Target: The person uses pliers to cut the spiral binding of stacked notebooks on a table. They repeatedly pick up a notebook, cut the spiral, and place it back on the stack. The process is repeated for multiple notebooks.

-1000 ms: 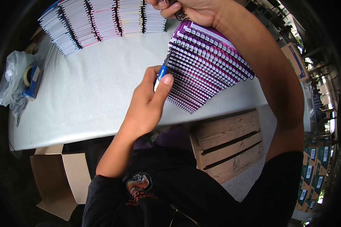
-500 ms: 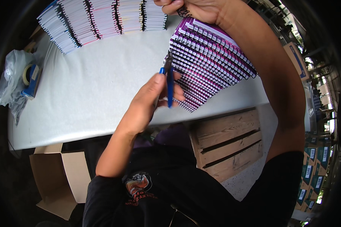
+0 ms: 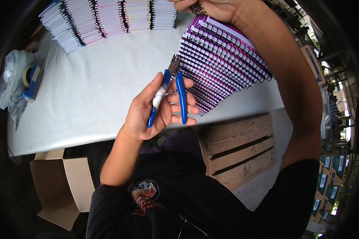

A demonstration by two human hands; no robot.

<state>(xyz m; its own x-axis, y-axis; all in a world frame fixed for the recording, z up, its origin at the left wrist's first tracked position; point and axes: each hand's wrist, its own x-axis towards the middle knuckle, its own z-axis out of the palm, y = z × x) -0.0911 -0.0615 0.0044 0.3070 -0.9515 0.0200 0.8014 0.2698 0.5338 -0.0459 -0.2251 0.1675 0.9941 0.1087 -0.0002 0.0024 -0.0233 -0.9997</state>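
Pliers in the left hand, pointing to 12 o'clock beside the books.
The left fingers are half spread beneath the pliers, thumb against one handle, the handles wide apart. At 12 o'clock the right hand is cut off by the top edge — black wire shows at it, but how far its fingers close I cannot tell. The purple books fan out at 1 o'clock on the counter.
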